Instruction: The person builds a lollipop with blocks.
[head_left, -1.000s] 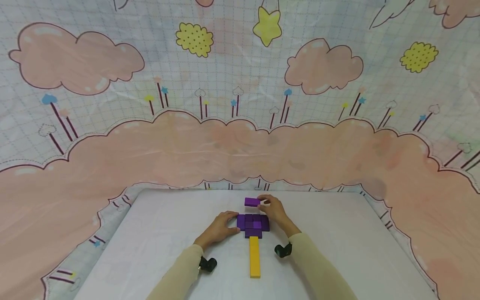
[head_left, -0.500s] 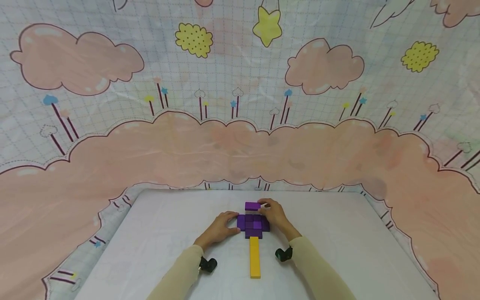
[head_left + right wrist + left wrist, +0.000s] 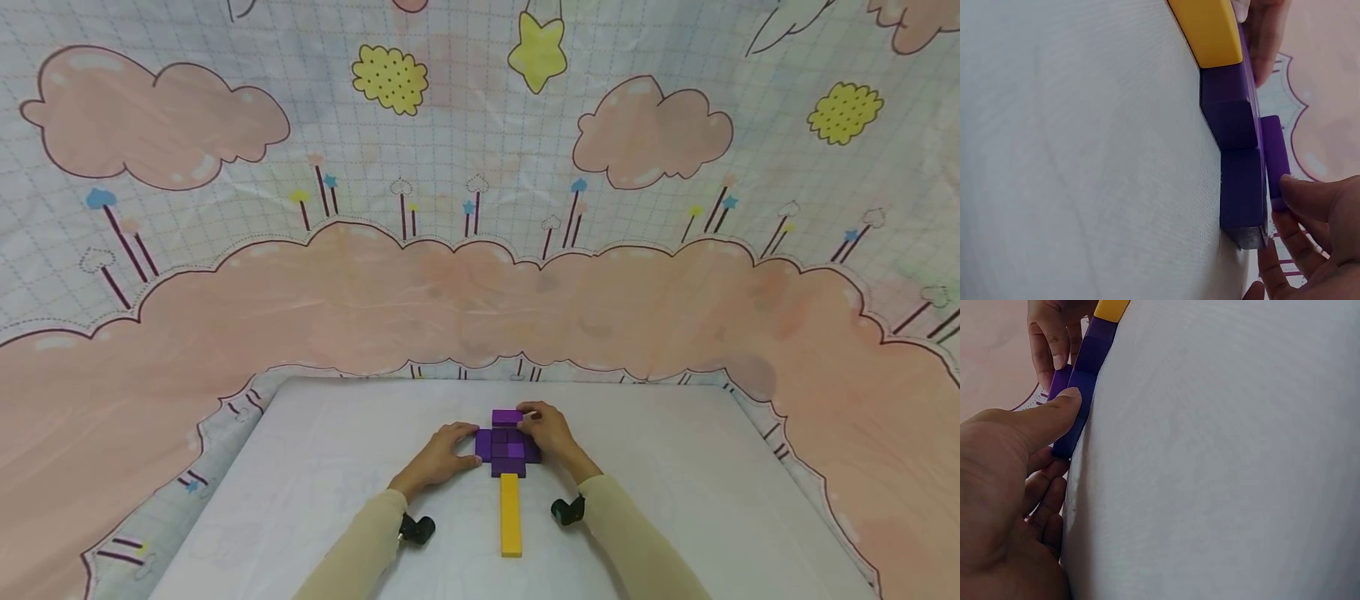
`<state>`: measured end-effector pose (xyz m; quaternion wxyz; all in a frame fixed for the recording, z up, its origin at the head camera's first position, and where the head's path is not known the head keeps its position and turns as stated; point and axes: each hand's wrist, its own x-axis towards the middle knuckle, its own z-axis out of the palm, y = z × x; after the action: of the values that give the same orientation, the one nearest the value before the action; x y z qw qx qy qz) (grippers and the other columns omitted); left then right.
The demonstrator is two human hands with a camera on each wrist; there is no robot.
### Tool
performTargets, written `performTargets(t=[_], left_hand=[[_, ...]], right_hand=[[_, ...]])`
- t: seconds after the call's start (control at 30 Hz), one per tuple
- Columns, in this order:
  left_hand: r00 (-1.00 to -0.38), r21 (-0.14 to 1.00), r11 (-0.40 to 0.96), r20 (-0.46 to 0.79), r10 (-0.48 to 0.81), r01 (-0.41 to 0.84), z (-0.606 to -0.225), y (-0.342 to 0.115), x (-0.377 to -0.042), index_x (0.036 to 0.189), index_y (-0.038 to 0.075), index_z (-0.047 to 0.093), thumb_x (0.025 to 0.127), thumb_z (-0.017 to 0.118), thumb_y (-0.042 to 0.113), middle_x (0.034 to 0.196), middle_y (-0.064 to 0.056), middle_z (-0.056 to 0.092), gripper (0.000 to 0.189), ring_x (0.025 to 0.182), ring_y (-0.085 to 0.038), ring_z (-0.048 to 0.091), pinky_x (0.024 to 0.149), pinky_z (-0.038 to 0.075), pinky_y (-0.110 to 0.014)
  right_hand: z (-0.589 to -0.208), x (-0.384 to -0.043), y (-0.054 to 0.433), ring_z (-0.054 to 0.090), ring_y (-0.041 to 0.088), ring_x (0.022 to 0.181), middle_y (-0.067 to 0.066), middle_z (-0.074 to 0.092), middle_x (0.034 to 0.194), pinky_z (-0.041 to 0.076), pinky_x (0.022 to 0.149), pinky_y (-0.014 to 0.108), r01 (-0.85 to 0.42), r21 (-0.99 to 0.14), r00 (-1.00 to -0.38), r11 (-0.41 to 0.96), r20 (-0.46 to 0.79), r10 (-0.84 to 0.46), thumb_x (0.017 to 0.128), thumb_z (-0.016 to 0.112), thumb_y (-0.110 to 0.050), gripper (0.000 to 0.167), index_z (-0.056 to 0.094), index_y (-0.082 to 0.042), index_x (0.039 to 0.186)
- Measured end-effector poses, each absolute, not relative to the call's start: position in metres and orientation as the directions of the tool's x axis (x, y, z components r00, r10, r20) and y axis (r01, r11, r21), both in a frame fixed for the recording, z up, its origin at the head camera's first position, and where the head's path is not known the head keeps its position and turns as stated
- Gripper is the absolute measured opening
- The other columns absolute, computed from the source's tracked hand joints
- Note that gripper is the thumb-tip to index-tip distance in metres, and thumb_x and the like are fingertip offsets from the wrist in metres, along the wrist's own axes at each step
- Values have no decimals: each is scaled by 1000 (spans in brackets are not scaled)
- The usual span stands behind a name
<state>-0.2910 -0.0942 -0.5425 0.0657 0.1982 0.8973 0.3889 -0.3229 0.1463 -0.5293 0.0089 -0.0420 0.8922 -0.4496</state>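
Observation:
A small bright purple block point(image 3: 507, 417) is pinched at its right end between the thumb and fingers of my right hand point(image 3: 550, 432). It sits at the far side of a flat group of darker purple blocks point(image 3: 508, 468). The right wrist view shows this purple block point(image 3: 1275, 153) higher than the dark row, with my thumb on it. At the group's left side, my left hand point(image 3: 435, 457) holds the leftmost dark purple block point(image 3: 1084, 384) by its ends, thumb on the near one. A long yellow block point(image 3: 510, 517) runs from the group toward me. My right fingers partly cover the group's right side.
A white-covered table point(image 3: 337, 433) lies under the blocks. Behind it hangs a cloth point(image 3: 480, 300) printed with clouds and stars. A small black device point(image 3: 417, 528) is worn at my left wrist, and another black device point(image 3: 567, 509) at my right.
My right hand has brought the bright purple block nearer to me, closing most of the gap to the dark purple group. The left hand stays in place.

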Motion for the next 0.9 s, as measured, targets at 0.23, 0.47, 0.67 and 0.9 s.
performTargets(t=[0.23, 0.47, 0.67, 0.9], left_hand=[[-916, 726, 621, 30, 401, 295, -543, -94, -291, 140, 10, 53, 88, 73, 31, 145, -11, 52, 59, 139, -38, 40, 115, 32, -59], [-917, 727, 625, 17, 398, 285, -544, -94, -291, 141, 13, 53, 88, 73, 32, 146, -10, 51, 60, 139, -37, 40, 115, 32, -60], [-920, 731, 627, 5, 392, 271, -544, -94, -291, 141, 14, 53, 88, 73, 32, 147, -10, 51, 60, 140, -37, 40, 115, 32, -60], [-913, 707, 634, 41, 406, 314, -544, -94, -291, 140, 10, 53, 88, 73, 29, 144, -12, 52, 59, 138, -40, 42, 114, 34, -61]], right_hand=[[-530, -321, 145, 63, 33, 110, 16, 65, 122, 53, 95, 50, -69, -793, -996, 605, 22, -84, 90, 68, -10, 29, 68, -10, 119], [-529, -318, 144, 61, 34, 113, 15, 65, 123, 50, 99, 52, -57, -791, -997, 609, 15, -74, 90, 68, -9, 29, 68, -10, 119], [-531, -318, 144, 59, 34, 114, 15, 66, 121, 48, 102, 52, -64, -784, -996, 617, 16, -83, 90, 68, -8, 29, 68, -9, 119], [-531, -320, 144, 59, 33, 114, 15, 67, 121, 48, 104, 51, -40, -783, -997, 621, -10, -77, 90, 67, -9, 28, 69, -9, 118]])
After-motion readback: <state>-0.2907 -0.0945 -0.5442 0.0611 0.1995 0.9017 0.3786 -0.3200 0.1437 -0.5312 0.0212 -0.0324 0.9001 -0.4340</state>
